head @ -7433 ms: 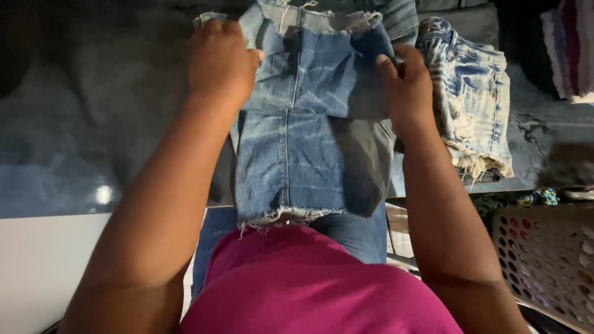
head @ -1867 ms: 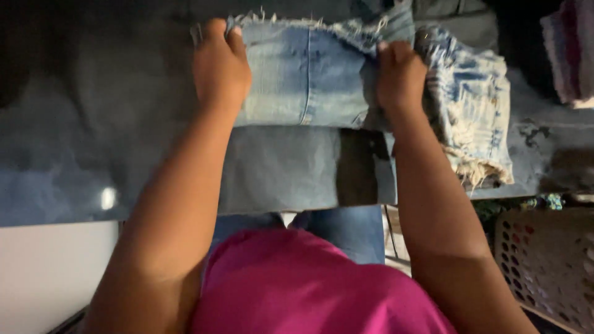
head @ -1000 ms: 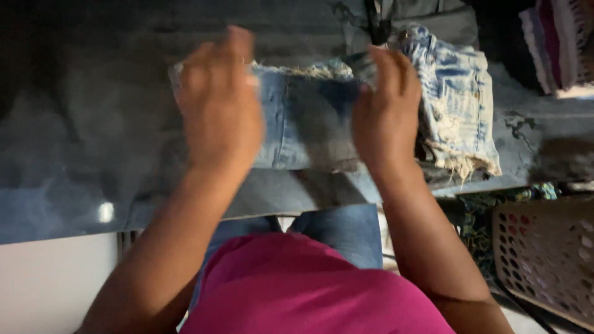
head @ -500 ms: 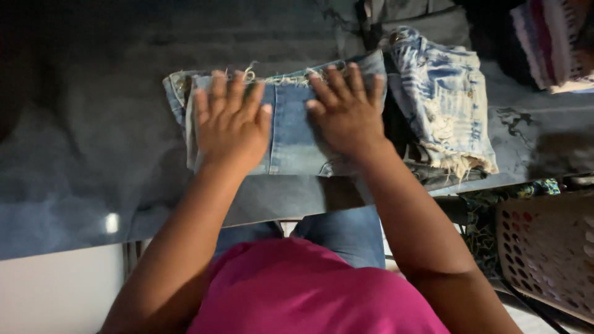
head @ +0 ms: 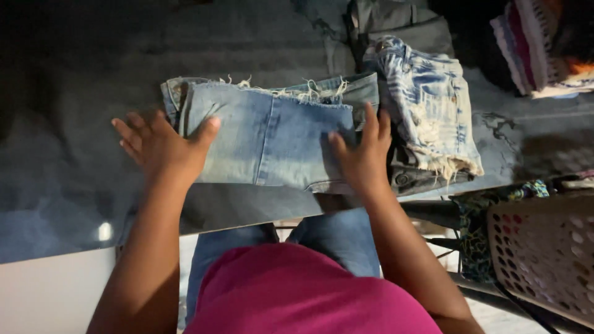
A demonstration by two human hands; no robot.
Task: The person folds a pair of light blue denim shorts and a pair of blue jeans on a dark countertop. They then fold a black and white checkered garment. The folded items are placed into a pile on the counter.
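Left hand (head: 162,145) lay flat, fingers spread, on the left end of the folded denim shorts (head: 272,139) on the dark counter (head: 74,93). Right hand (head: 364,158) pressed flat on their right end, holding nothing. Judged: smoothing the finished fold; stacking beside the bleached denim pile (head: 430,117) calls for a two-handed lift.

Your left hand (head: 162,147): palm down, fingers spread flat, thumb angled toward the right, forearm bare and running back to the near edge. Your right hand (head: 362,154): palm down, fingers together and pointing far, thumb out to the left, wrist straight, bare forearm slanting near-right.
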